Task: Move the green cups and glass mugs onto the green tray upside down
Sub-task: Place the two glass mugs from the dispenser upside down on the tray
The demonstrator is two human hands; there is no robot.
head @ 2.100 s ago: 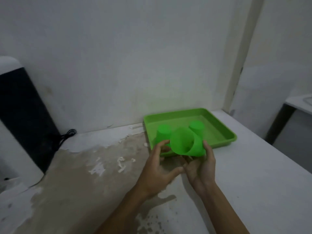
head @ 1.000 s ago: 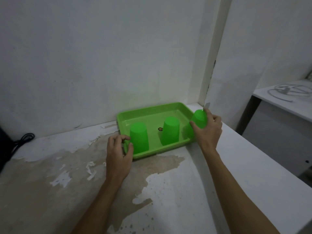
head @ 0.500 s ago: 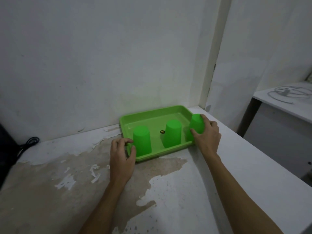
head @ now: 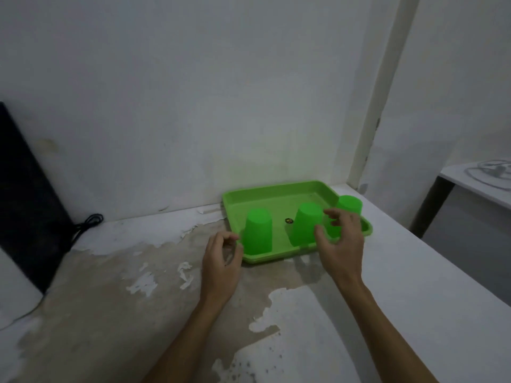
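Three cups (head: 258,233) stand inverted on the tray (head: 276,193), just beyond the right grip (head: 338,239), spread and empty, and beside the left grip (head: 222,258), loosely curled on nothing; no mugs are visible, so that part remains.

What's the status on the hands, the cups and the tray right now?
Left hand empty, fingers curled, by the green tray corner. Right hand open, off the cups. Three green cups upside down on tray. No glass mugs in view.

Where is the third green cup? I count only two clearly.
In the head view, the third green plastic cup stands upside down at the green tray's right end, behind the right hand.
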